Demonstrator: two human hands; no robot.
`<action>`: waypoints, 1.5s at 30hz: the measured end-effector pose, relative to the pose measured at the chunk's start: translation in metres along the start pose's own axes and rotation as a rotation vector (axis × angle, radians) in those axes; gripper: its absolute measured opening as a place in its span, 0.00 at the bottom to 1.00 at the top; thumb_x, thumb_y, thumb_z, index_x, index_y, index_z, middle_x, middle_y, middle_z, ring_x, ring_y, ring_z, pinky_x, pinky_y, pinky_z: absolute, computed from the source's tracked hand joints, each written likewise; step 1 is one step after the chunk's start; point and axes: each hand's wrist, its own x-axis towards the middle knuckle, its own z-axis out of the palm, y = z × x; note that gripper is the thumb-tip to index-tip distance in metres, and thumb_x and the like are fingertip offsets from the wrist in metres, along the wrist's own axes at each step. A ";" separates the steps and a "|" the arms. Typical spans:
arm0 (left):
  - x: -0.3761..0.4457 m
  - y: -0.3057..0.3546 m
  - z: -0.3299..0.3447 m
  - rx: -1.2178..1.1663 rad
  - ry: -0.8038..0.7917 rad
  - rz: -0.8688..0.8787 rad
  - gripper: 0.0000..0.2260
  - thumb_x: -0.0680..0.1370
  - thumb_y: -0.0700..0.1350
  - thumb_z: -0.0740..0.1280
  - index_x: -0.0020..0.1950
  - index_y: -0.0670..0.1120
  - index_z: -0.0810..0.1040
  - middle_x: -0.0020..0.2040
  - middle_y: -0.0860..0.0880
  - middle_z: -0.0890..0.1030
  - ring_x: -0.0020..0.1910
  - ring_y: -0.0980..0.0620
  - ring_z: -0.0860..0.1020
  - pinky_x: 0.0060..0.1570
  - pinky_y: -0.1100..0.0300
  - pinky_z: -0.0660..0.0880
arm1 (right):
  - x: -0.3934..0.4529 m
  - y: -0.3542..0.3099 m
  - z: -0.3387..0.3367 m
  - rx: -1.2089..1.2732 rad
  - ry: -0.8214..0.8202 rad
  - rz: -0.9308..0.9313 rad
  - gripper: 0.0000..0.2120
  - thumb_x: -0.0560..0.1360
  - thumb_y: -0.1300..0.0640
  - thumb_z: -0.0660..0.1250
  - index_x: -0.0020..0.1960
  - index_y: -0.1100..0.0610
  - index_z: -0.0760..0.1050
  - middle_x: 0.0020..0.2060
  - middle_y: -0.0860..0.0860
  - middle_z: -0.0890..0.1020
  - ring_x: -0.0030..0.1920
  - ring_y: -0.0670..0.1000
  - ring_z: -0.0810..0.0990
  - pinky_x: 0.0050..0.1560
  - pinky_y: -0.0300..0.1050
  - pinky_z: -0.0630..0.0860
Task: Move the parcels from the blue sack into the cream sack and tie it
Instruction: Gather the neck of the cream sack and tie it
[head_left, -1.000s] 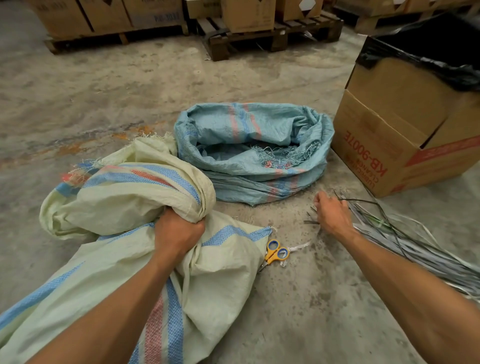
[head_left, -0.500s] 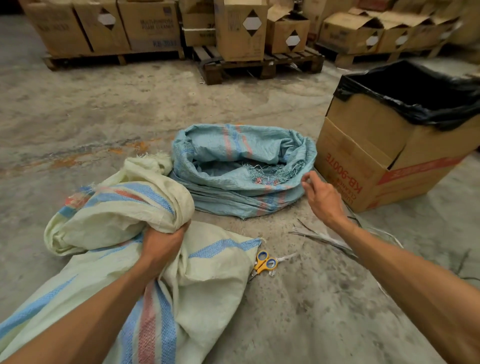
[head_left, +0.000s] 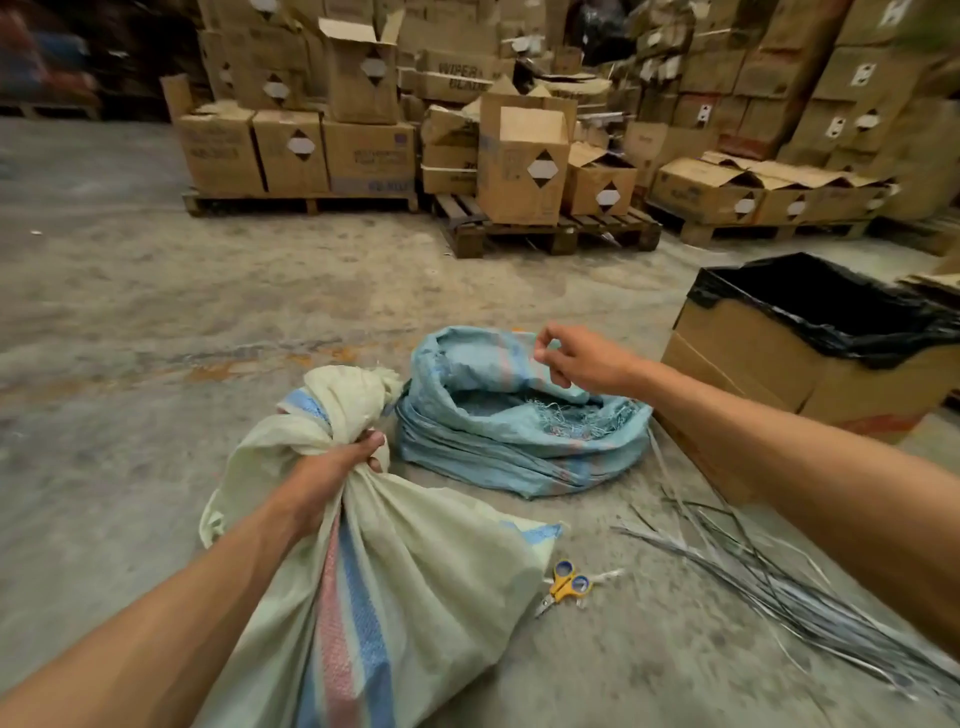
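My left hand (head_left: 332, 475) grips the gathered neck of the cream sack (head_left: 415, 587), fingers curled tight round the bunched weave, the loose mouth flopping above my fist. The sack lies bulging on the concrete floor (head_left: 130, 322); I cannot see what fills it. It is coarse woven plastic, pale cream, with a pink band and blue bands running down it.

My right hand (head_left: 582, 358) hangs over the blue sack (head_left: 498, 447), thumb and forefinger pinched together; whether they hold one of the thin strips I cannot tell. The blue sack sits just beside the cream one, its sides rolled down into a low ring, and inside I see only bare weave and frayed threads. It is the same woven stuff, light blue with faint pink stripes.

To my right stands a cardboard box (head_left: 769, 374) lined with a black plastic bag (head_left: 831, 306), dark inside. A sheaf of thin grey strips (head_left: 779, 582) fans across the floor in front of it. Small scissors (head_left: 566, 584) with yellow handles lie between the strips and the cream sack.

Behind, stacked cartons (head_left: 363, 150) sit on wooden pallets (head_left: 550, 234), most bearing white diamond labels; one reads "WIPER".
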 end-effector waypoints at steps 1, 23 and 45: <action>-0.005 0.004 -0.006 -0.030 0.025 0.001 0.10 0.68 0.46 0.75 0.45 0.45 0.80 0.32 0.48 0.78 0.29 0.53 0.76 0.38 0.58 0.76 | 0.007 -0.019 0.003 -0.072 -0.107 -0.018 0.06 0.83 0.57 0.59 0.53 0.58 0.73 0.30 0.49 0.77 0.22 0.39 0.70 0.27 0.33 0.67; -0.035 0.009 -0.011 0.038 0.038 0.142 0.07 0.75 0.37 0.68 0.44 0.46 0.85 0.42 0.46 0.86 0.42 0.48 0.84 0.47 0.56 0.81 | 0.033 -0.110 0.136 -0.253 -0.216 -0.281 0.03 0.78 0.54 0.65 0.48 0.50 0.78 0.39 0.45 0.77 0.41 0.48 0.75 0.42 0.43 0.69; -0.030 0.013 -0.011 -0.072 0.064 0.130 0.17 0.74 0.44 0.73 0.61 0.42 0.80 0.55 0.43 0.84 0.53 0.46 0.84 0.47 0.57 0.81 | 0.037 -0.099 0.155 0.138 -0.254 -0.221 0.06 0.79 0.55 0.64 0.47 0.54 0.79 0.35 0.51 0.80 0.34 0.45 0.76 0.36 0.36 0.70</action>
